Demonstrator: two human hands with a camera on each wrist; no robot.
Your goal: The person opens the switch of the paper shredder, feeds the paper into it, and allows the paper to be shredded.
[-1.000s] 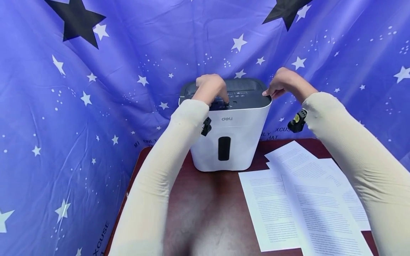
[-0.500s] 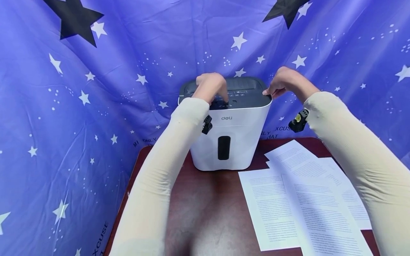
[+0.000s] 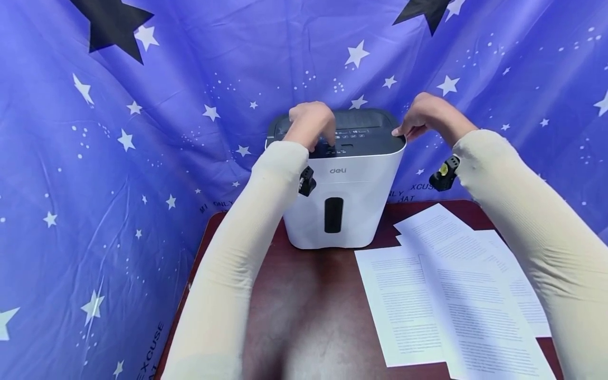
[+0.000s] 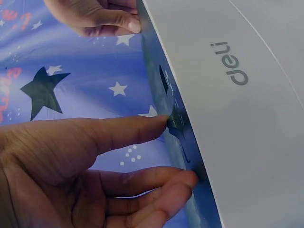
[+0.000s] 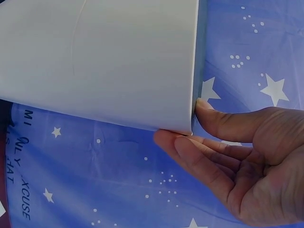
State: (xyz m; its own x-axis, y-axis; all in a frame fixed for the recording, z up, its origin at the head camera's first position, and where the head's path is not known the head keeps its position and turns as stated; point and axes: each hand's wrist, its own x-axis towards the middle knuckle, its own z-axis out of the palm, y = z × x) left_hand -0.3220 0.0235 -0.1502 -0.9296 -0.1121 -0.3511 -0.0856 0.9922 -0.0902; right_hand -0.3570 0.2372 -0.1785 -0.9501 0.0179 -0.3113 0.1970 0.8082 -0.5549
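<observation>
A white paper shredder (image 3: 304,211) with a dark top (image 3: 375,145) and a "deli" label stands upright at the back of the table. My left hand (image 3: 312,122) is over its top. In the left wrist view, the left thumb (image 4: 137,130) lies extended with its tip on a small switch (image 4: 176,122) in the top panel. The other left fingers are bent, their tips at the panel. At the shredder's right corner, my right hand (image 3: 425,115) grips the rim. The right wrist view has the right thumb (image 5: 223,122) on the top edge and fingertips against the side.
Several printed paper sheets (image 3: 408,306) lie overlapping on the right of the dark red table (image 3: 304,311). A blue star-patterned curtain (image 3: 228,63) hangs close behind and on both sides. A dark window (image 3: 333,215) is set in the shredder's front.
The left thumb has shifted slightly to the left along the top panel. The right hand keeps its place on the corner. The head view has tilted a little.
</observation>
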